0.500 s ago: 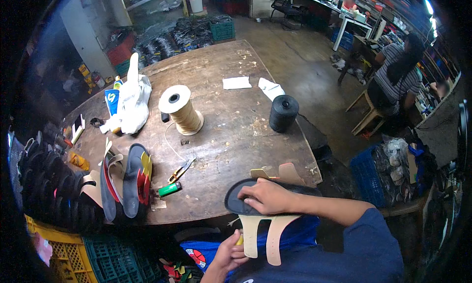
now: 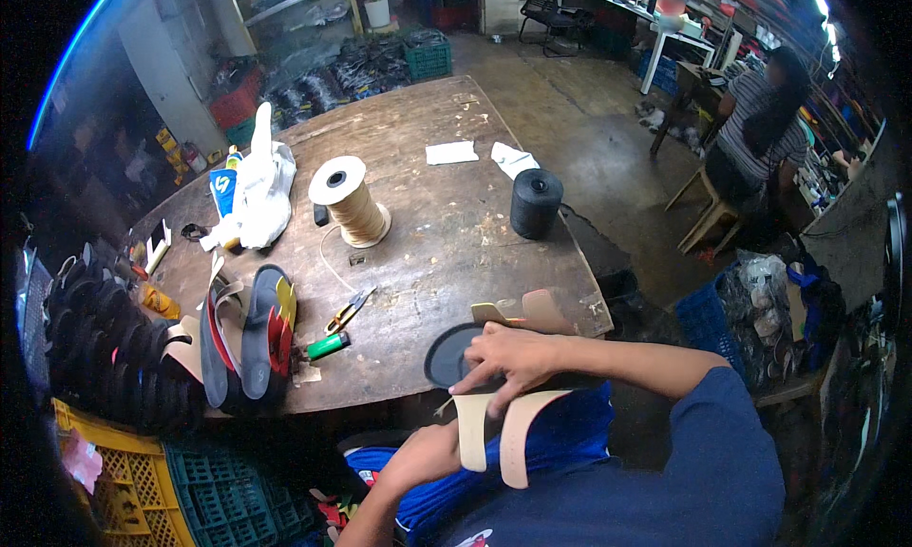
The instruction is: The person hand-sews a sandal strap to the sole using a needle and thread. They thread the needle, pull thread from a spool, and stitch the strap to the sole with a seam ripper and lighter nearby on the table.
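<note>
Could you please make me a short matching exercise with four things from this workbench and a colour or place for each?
Things:
1. Sole with straps
2. Lighter
3. Cord spool
4. Thread cone

Colours and places:
A. Green
B. Dark, upright near the right edge of the table
C. Under the right hand
D. Cream, with a loose strand trailing from it

Pairs: 1-C, 2-A, 3-D, 4-B

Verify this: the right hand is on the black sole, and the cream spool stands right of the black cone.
Wrong side: the head view shows the cream spool left of the black cone. The right hand is on the black sole.
</note>
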The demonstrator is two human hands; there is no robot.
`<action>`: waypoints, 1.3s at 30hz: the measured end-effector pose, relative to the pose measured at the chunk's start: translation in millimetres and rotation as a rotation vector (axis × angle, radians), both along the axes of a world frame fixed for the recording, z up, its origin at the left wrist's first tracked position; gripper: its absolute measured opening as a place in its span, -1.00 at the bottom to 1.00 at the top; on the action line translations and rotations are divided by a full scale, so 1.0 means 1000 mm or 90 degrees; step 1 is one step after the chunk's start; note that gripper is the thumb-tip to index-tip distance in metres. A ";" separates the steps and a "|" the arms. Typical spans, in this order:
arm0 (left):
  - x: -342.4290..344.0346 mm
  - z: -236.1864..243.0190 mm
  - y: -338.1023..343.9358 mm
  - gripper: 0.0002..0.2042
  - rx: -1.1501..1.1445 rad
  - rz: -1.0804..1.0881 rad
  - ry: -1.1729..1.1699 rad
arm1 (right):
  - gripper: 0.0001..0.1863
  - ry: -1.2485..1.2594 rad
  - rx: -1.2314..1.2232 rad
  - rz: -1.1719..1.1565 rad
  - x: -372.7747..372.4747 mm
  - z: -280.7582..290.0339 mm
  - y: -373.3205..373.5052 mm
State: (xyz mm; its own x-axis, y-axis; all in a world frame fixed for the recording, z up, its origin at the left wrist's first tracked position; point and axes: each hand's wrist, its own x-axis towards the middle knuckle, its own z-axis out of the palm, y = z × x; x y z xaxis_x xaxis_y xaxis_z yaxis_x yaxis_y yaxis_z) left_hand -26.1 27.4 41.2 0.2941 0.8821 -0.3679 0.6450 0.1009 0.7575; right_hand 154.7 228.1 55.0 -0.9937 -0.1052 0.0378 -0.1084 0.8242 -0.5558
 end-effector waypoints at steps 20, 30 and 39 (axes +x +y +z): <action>0.004 0.023 0.033 -0.91 0.468 0.496 -0.222 | -0.51 0.115 -0.674 -0.275 -0.001 -0.061 -0.042; 0.000 0.045 0.025 -0.88 0.468 0.452 -0.113 | -0.53 0.160 -0.709 -0.346 -0.023 -0.052 -0.045; -0.006 0.027 0.016 -0.87 0.543 0.454 0.002 | -0.49 0.125 -0.638 -0.476 -0.030 -0.035 -0.044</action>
